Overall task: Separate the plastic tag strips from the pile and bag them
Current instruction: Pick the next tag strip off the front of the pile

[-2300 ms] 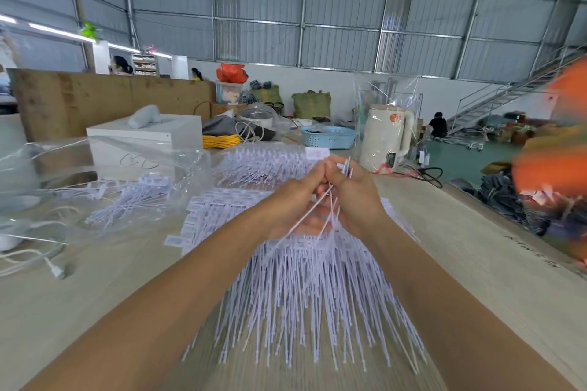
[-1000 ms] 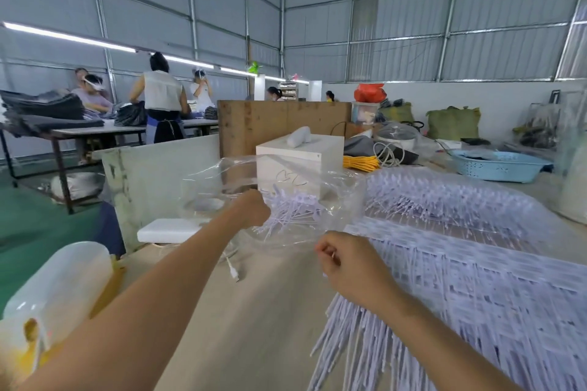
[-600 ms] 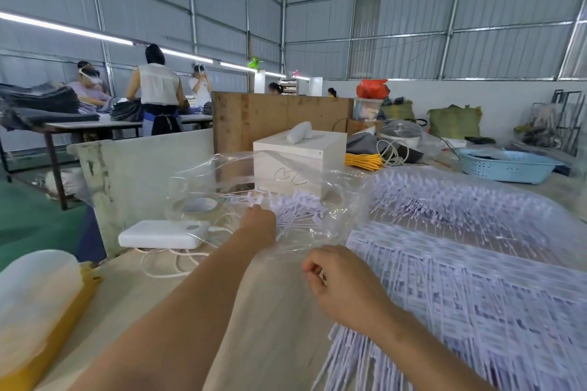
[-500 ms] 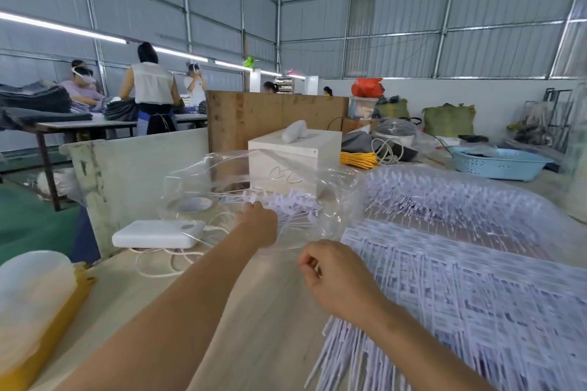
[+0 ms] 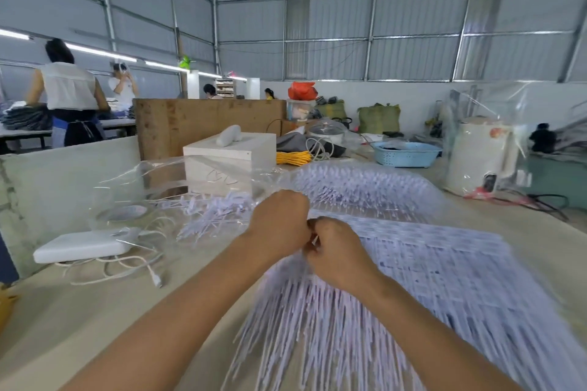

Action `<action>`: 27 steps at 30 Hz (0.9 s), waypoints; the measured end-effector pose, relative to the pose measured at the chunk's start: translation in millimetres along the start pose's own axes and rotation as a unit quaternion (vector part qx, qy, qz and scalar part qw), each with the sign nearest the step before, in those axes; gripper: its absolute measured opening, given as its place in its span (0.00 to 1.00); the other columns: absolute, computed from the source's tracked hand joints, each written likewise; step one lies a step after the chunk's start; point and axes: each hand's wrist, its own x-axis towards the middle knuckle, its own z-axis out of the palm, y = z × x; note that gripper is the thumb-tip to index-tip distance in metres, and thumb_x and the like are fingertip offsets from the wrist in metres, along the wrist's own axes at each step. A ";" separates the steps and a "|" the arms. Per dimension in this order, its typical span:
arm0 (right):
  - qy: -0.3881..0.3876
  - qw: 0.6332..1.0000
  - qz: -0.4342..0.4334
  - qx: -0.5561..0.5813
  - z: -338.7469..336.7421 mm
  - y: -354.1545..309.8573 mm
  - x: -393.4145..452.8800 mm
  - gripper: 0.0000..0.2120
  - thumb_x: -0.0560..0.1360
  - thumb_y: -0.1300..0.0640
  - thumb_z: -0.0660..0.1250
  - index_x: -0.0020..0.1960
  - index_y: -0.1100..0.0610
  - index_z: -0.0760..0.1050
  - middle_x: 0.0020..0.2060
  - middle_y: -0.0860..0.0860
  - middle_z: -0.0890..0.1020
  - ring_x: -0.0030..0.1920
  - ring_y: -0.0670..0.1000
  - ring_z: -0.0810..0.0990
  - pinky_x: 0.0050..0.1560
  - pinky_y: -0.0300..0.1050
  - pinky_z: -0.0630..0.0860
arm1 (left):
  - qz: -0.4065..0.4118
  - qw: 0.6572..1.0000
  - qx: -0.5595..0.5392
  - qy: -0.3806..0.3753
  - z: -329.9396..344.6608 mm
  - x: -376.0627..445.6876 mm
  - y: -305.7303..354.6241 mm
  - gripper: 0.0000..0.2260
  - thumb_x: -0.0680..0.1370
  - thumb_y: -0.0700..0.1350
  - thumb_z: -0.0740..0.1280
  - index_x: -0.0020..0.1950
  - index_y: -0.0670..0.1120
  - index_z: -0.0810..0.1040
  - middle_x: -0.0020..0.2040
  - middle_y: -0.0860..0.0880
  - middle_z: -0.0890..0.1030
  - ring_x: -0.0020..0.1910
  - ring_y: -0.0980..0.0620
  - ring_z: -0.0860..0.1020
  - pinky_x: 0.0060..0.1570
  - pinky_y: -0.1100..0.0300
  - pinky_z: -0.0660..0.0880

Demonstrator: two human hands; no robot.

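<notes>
A wide pile of white plastic tag strips covers the table in front of me and to the right. A clear plastic bag lies open at the left, with loose tag strips inside it. My left hand and my right hand meet at the pile's far left edge, both with fingers curled. My right hand pinches a thin white strip, and my left hand's fingers close on it from the other side; their tips are hidden behind the hand.
A white power bank with a loose cable lies at the left. Behind the bag stand a white box, a yellow cord, a blue basket and a white appliance. People work at a far-left table.
My left hand has left the bag's mouth and come right to join my right hand at the pile's edge. The view has swung right, back over the pile.
</notes>
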 end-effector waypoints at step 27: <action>0.087 0.960 0.254 -0.077 -121.6 125.7 -134.5 0.06 0.74 0.64 0.66 0.44 0.59 0.82 0.43 0.51 0.82 0.39 0.45 0.75 0.43 0.33 0.71 | 0.156 0.972 -0.132 -0.114 77.8 63.0 122.0 0.26 0.79 0.61 0.56 0.71 0.49 0.67 0.72 0.45 0.67 0.70 0.45 0.66 0.68 0.49 0.63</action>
